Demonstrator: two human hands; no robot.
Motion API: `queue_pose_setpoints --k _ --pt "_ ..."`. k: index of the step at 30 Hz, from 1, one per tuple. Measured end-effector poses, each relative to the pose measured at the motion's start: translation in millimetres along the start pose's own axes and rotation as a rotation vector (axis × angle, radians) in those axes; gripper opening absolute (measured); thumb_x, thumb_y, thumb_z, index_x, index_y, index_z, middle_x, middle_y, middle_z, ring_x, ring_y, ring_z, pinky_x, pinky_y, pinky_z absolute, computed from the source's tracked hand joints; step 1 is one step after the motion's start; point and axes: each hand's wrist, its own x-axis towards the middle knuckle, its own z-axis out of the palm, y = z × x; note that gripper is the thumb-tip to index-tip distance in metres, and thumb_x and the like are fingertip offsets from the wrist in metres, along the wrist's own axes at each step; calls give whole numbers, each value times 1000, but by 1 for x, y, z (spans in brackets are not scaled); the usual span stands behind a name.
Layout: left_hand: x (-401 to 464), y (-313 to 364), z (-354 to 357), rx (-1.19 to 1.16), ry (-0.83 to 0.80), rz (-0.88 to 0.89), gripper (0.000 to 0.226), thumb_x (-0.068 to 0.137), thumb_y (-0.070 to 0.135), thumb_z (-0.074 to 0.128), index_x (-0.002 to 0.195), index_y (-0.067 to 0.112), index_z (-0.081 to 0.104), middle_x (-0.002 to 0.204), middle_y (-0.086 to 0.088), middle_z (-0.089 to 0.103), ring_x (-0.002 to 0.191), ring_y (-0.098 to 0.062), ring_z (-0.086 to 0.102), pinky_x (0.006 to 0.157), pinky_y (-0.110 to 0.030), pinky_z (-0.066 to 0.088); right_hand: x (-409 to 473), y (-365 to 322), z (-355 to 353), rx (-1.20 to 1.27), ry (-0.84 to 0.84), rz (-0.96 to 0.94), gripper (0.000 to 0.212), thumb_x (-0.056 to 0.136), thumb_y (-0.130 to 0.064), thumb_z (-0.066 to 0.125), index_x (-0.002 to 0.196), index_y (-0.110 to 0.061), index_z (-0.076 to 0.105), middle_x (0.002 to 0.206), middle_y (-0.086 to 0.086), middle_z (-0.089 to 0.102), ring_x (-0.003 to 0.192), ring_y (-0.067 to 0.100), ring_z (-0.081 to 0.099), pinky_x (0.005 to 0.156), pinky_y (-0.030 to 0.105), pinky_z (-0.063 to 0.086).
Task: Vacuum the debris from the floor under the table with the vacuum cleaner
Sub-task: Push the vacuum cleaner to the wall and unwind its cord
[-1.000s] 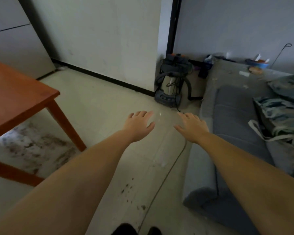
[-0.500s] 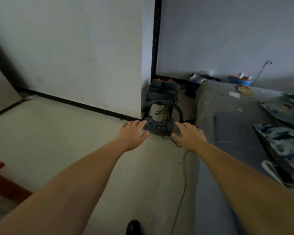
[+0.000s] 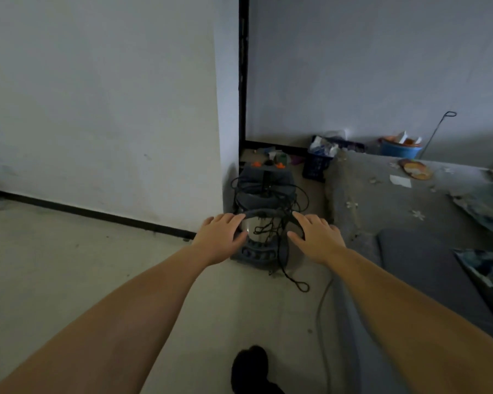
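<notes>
Vacuum: dark grey canister vacuum cleaner (image 3: 264, 220) with shiny metal drum, frame centre, standing against the wall corner, black cord (image 3: 289, 268) tangled over it.
Left hand (image 3: 221, 237): fingers straight, slightly apart, at the drum's left side; contact unclear.
Right hand (image 3: 316, 237): fingers straight, spread, at the hose on the right.
Right of frame: grey sofa (image 3: 382, 223).

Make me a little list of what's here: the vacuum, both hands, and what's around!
vacuum: stands on the floor at the wall corner, hose and cord looped over it
left hand: open, fingers straight, at the vacuum's left side
right hand: open, at the vacuum's right side
grip: none yet
cord: trails onto the floor
sofa: right of the vacuum
bucket: blue, behind the sofa
</notes>
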Motion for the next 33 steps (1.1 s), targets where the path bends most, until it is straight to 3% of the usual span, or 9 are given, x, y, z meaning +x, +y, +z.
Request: queue_pose_setpoints --k 14,23,28,33 --pt "285 -94 23 -72 -121 -49 54 99 45 29 147 21 26 147 -3 39 135 -22 34 111 -38 26 297 45 -19 33 -157 56 58 101 -48 29 153 -28 14 153 5 33 138 29 33 110 50 33" --pt "416 -147 80 -93 -289 3 55 98 45 31 148 20 26 147 -4 38 135 -22 34 110 -36 26 438 61 23 110 -261 139 53 102 -45 28 151 -24 24 153 5 35 139 29 33 108 48 34" --pt "474 -165 124 -79 -378 30 60 97 47 35 148 17 24 151 -4 33 138 -21 29 113 -35 20 509 72 63 203 -323 124 51 103 -40 31 148 -18 31 153 5 35 140 27 32 112 43 30" --pt "523 -180 204 -29 -426 -9 59 100 42 29 150 14 18 157 -2 21 145 -17 15 117 -33 9 573 91 124 278 -281 193 51 103 -37 32 146 -8 34 149 10 39 138 29 35 112 42 32"
